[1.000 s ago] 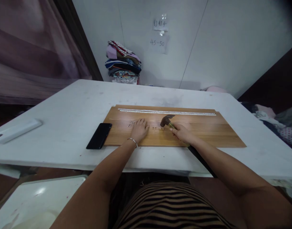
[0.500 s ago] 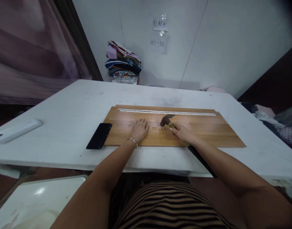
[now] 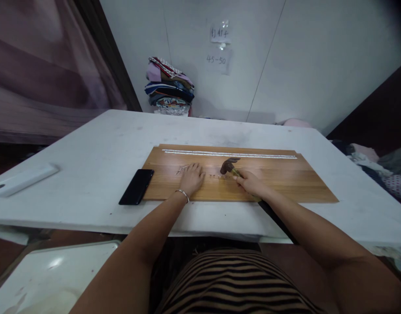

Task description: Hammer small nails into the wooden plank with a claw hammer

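A long wooden board [image 3: 285, 181] lies on the white table [image 3: 98, 152]. My right hand [image 3: 251, 183] is closed round the handle of a dark-headed hammer [image 3: 229, 165], whose head hovers just above a short row of nails [image 3: 215, 176] set in the board. My left hand [image 3: 191, 178] rests palm down on the board, left of that row, fingers together and flat. A few loose nails [image 3: 180, 168] lie just beyond its fingertips. A pale strip [image 3: 229, 154] runs along the board's far edge.
A black phone [image 3: 136, 186] lies on the table against the board's left end. A white bar-shaped object [image 3: 22, 179] sits at the table's far left. Folded clothes [image 3: 169, 87] are stacked against the back wall. A white surface [image 3: 53, 274] stands low at my left.
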Tool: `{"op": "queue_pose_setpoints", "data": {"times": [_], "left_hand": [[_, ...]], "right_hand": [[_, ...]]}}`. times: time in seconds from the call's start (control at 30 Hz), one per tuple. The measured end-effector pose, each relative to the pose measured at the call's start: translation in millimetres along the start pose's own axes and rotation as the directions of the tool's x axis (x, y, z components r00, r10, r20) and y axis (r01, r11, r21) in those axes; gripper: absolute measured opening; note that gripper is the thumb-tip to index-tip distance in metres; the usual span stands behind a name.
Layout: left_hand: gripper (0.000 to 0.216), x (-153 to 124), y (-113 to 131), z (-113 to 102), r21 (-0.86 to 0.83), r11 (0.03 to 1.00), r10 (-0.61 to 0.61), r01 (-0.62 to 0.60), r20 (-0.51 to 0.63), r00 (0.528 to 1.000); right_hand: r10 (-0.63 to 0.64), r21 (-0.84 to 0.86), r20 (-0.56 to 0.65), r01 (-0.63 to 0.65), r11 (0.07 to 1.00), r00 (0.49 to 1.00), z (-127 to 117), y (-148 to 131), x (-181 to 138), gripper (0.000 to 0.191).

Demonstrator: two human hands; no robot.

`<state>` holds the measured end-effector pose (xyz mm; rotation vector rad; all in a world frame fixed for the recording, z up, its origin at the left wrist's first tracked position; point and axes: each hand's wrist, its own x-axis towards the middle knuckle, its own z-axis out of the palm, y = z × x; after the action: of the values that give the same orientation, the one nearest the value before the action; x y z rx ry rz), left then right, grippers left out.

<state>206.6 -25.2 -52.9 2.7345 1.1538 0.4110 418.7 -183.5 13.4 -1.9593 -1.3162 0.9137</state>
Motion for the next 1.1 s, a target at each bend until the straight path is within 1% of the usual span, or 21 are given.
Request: {"op": "queue_pose_setpoints", "data": {"times": [0.27, 0.43, 0.63, 0.9, 1.1], "left_hand": [[0.024, -0.8, 2.4, -4.7, 0.024, 1.000, 0.003, -0.003, 0.010, 1.000], [0.025, -0.7, 1.2, -1.9, 0.018, 1.000, -0.002, 0.002, 0.003, 1.000], [0.025, 0.5, -0.9, 1.5, 0.024, 1.000, 0.010, -0.010, -0.007, 1.000], [0.021, 0.8, -0.8, 0.0, 0.008, 1.000, 0.010, -0.010, -0.001, 1.000], [0.021, 0.9, 0.0, -0.8, 0.003, 1.000, 0.004, -0.004, 0.005, 1.000]], "right_hand": [[0.024, -0.025, -0.003, -0.024, 0.999, 1.000, 1.0, -3.8, 0.7, 0.014], [0.027, -0.019, -0.003, -0.027, 0.999, 1.000, 2.6, -4.4, -1.7, 0.016], [0.020, -0.011, -0.002, -0.020, 1.000, 1.000, 0.8, -6.0, -1.8, 0.014], [0.037, -0.047, 0.011, -0.036, 0.998, 0.999, 0.2, -15.4, -1.3, 0.014], [0.061, -0.038, 0.017, -0.060, 0.997, 0.998, 2.6, -14.4, -3.4, 0.015]]}}
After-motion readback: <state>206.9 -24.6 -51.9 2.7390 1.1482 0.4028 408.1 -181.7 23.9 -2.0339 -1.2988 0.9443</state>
